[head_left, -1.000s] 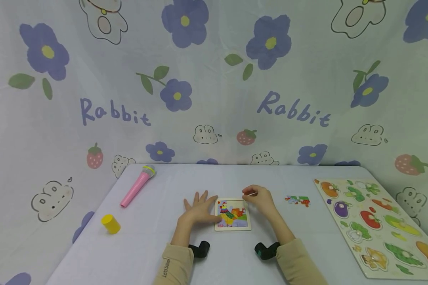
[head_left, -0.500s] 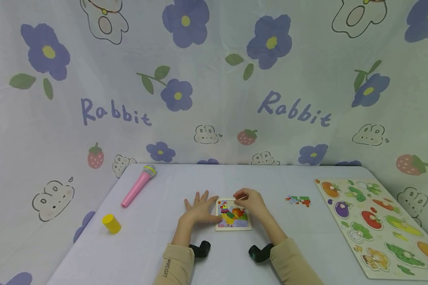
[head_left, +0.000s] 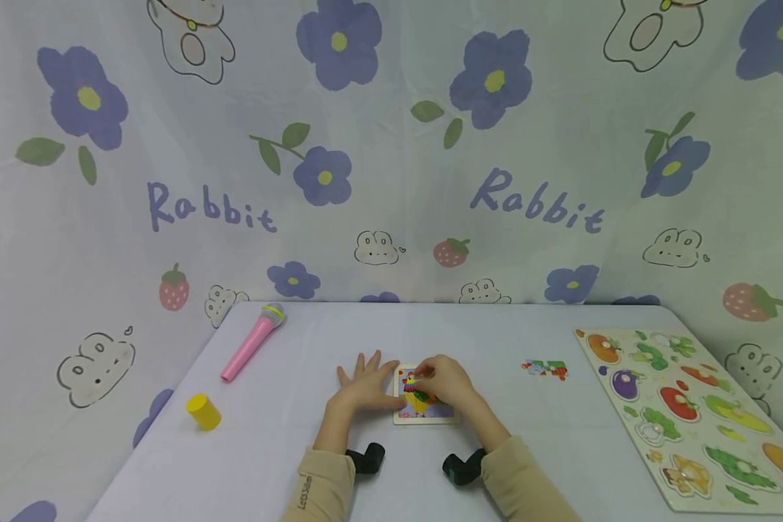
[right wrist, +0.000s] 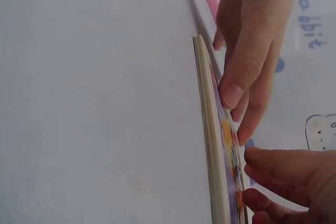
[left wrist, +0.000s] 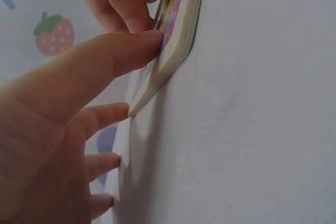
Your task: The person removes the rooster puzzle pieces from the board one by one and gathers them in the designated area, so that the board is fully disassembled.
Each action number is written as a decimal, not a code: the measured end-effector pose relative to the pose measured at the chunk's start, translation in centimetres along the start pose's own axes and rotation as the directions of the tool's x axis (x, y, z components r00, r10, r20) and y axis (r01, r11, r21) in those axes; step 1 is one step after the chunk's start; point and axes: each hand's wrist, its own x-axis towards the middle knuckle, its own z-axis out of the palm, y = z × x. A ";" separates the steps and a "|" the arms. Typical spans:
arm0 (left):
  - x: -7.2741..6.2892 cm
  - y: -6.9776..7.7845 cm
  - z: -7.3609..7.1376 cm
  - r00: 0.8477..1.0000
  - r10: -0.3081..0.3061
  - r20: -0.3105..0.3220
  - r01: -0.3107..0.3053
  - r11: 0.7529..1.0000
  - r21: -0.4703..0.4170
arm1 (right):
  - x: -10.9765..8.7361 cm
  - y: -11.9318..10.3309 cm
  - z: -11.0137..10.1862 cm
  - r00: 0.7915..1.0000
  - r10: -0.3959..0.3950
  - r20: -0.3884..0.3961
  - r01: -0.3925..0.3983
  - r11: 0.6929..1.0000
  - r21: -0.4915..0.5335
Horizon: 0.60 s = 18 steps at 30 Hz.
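Note:
A small square rooster jigsaw puzzle in a pale wooden frame lies flat on the white table. My left hand rests beside its left edge with fingers spread. In the left wrist view, the left thumb presses on the picture while the index fingertip touches the frame's corner. Over the upper part of the puzzle, my right hand pinches a thin puzzle piece, mostly hidden by the fingers. The right hand covers the picture's upper right. Some loose puzzle pieces lie to the right.
A large vegetable peg board lies along the table's right side. At the left are a pink toy microphone and a yellow cylinder. A patterned cloth hangs behind the table.
My right hand has moved left with the piece, from the puzzle's upper right corner to over the picture near the rooster's head. The left hand stays in place.

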 end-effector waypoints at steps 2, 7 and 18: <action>0.0 0.0 0.0 1.000 0.004 0.001 -0.004 1.000 0.004 | 0.0 -0.2 0.2 1.000 0.000 0.001 0.000 0.998 -0.061; 0.0 0.0 0.0 1.000 0.012 0.006 -0.012 1.000 0.015 | 0.1 -0.5 0.5 1.000 -0.017 -0.014 0.015 0.994 -0.107; 0.1 0.0 -0.1 1.000 0.021 0.004 -0.021 0.999 0.027 | 0.2 -0.5 0.4 0.999 -0.046 -0.020 0.045 0.999 -0.020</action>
